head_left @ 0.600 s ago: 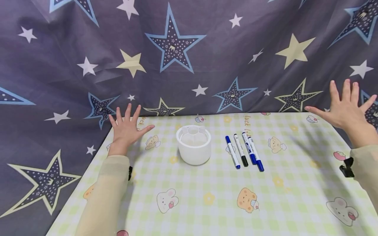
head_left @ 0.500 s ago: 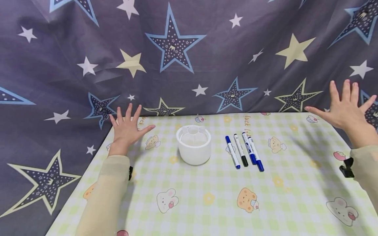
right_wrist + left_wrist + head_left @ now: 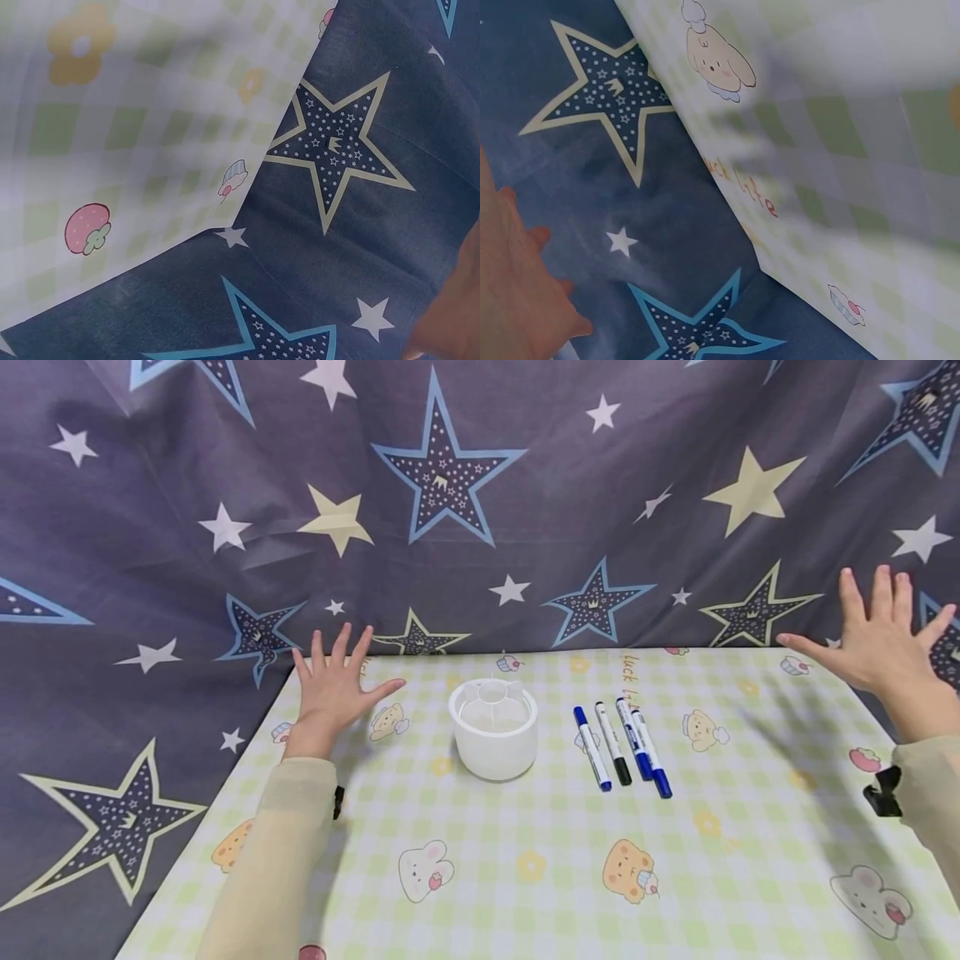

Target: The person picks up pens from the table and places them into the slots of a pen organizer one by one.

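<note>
A makeshift home recording corner: a dark grey fabric backdrop printed with blue, cream and white stars hangs behind a counter covered in a green-and-white checked cloth with cartoon bears and rabbits, screening off whatever room lies beyond.

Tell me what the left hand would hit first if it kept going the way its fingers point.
Most likely the star-print backdrop cloth. The left hand is spread open at the table's far left corner, fingers aimed up and away; depth is unclear.
</note>
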The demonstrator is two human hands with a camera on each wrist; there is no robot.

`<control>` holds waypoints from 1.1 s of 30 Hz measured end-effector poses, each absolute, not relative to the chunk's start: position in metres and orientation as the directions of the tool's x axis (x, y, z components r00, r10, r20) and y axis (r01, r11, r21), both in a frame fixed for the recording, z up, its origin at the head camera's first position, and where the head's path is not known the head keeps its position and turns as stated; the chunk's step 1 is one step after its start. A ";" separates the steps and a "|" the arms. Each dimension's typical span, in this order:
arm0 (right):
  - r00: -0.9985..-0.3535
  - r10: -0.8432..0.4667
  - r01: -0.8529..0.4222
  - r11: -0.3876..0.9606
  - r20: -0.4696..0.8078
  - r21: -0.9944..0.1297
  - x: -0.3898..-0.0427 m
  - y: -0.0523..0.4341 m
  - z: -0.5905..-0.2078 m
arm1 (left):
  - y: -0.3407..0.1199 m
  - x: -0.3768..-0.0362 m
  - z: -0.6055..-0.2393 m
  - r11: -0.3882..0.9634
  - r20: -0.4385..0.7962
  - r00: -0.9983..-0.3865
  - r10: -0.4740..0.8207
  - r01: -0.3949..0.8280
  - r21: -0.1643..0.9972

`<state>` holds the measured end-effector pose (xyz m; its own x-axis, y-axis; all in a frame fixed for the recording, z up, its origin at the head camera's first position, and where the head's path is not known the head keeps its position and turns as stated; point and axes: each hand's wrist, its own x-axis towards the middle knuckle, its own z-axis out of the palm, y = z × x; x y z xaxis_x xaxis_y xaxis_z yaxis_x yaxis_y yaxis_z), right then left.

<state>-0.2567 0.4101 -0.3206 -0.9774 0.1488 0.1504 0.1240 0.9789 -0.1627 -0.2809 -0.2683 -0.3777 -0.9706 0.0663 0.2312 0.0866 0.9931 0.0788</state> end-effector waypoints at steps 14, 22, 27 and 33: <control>-0.975 0.123 0.090 0.980 0.185 -0.176 -0.257 0.411 -0.324 | -0.257 -0.272 -0.377 0.992 0.212 -0.974 0.083 0.101 0.076; -0.975 0.113 0.077 0.980 0.192 -0.184 -0.255 0.411 -0.327 | -0.253 -0.268 -0.382 0.990 0.205 -0.974 0.097 0.115 0.082; -0.975 0.108 0.071 0.980 0.193 -0.188 -0.254 0.409 -0.327 | -0.250 -0.266 -0.383 0.987 0.212 -0.971 0.108 0.130 0.095; -0.975 0.100 0.062 0.979 0.196 -0.193 -0.253 0.407 -0.329 | -0.247 -0.262 -0.387 0.983 0.230 -0.965 0.125 0.151 0.101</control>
<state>-0.2527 0.4073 -0.3293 -0.9754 0.1002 0.1962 0.0617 0.9792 -0.1934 -0.2624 -0.2467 -0.3873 -0.9651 0.1247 0.2301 0.1511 0.9834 0.1009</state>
